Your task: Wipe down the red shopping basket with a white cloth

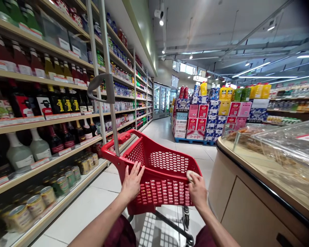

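Resting on red cart rim, left hand grip released, right hand grip clenching pale wad, clear aisle ahead

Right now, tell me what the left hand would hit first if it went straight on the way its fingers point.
The left hand rests on the near rim of the red perforated plastic cart basket; straight on, probably its far wall.

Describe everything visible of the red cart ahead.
The red cart basket is perforated plastic, upright on a dark metal frame with a small wheel, in the tiled aisle. A grey pole with a looped handle rises from its left corner. The left hand lies on its near rim, the right hand on the right corner.
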The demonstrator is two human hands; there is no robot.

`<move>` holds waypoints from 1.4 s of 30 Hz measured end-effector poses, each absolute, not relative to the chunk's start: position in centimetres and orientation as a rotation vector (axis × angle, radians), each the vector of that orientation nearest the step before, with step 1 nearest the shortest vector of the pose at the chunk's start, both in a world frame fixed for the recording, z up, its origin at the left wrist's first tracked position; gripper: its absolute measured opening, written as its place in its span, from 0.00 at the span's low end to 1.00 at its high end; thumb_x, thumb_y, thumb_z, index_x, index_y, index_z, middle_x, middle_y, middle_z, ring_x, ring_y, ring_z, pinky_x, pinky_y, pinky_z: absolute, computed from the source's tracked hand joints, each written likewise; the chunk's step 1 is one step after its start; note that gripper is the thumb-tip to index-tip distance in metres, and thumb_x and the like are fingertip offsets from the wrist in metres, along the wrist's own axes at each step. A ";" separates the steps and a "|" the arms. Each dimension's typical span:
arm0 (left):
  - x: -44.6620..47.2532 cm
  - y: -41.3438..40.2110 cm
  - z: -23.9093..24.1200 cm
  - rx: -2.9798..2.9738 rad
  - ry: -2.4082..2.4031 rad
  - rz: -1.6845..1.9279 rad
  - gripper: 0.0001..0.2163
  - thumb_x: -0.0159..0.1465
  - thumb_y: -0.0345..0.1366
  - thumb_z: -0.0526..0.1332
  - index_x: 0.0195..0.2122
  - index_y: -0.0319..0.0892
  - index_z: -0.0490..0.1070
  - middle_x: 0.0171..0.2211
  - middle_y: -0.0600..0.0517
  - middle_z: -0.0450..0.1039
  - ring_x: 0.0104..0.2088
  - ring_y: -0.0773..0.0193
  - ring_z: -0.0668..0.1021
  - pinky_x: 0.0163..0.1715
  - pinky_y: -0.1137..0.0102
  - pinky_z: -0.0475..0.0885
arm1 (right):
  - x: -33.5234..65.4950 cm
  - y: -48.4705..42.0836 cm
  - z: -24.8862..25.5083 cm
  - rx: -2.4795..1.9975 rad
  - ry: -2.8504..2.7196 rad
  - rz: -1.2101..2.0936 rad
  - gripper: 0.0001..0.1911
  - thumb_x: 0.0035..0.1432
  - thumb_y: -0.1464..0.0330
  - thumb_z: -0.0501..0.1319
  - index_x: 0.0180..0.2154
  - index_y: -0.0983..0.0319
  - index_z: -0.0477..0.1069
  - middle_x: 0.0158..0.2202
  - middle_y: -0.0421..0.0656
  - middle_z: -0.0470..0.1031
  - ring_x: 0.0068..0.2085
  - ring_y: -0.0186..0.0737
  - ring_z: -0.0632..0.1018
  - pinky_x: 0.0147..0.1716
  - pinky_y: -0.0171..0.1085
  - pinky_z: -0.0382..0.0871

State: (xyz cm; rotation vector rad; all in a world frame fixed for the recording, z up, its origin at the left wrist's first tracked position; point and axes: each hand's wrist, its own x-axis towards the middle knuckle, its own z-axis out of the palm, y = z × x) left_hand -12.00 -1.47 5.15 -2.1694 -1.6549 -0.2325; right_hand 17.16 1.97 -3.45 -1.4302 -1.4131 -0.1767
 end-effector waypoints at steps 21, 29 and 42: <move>-12.6 -3.7 4.6 -2.261 -1.718 -0.216 0.35 0.51 0.34 0.54 0.61 0.42 0.44 0.63 0.46 0.39 0.62 0.54 0.41 0.56 0.47 0.36 | 18.0 1.9 -4.5 -1.353 -1.764 -0.283 0.17 0.46 0.70 0.52 0.38 0.53 0.72 0.38 0.45 0.72 0.33 0.43 0.74 0.27 0.39 0.70; -12.0 -5.3 6.5 -2.354 -1.700 -0.277 0.32 0.53 0.38 0.53 0.60 0.38 0.48 0.62 0.44 0.43 0.62 0.54 0.41 0.56 0.47 0.36 | 8.2 0.0 -0.8 -0.994 -1.885 -0.124 0.26 0.44 0.77 0.48 0.45 0.57 0.67 0.44 0.46 0.68 0.44 0.41 0.71 0.44 0.40 0.68; -14.3 -4.3 7.8 -2.208 -1.798 -0.248 0.33 0.50 0.31 0.51 0.60 0.37 0.48 0.62 0.45 0.41 0.62 0.54 0.41 0.56 0.47 0.35 | 11.7 -0.8 0.1 -1.439 -2.075 -0.345 0.17 0.53 0.72 0.50 0.42 0.55 0.70 0.47 0.46 0.70 0.45 0.45 0.71 0.40 0.40 0.65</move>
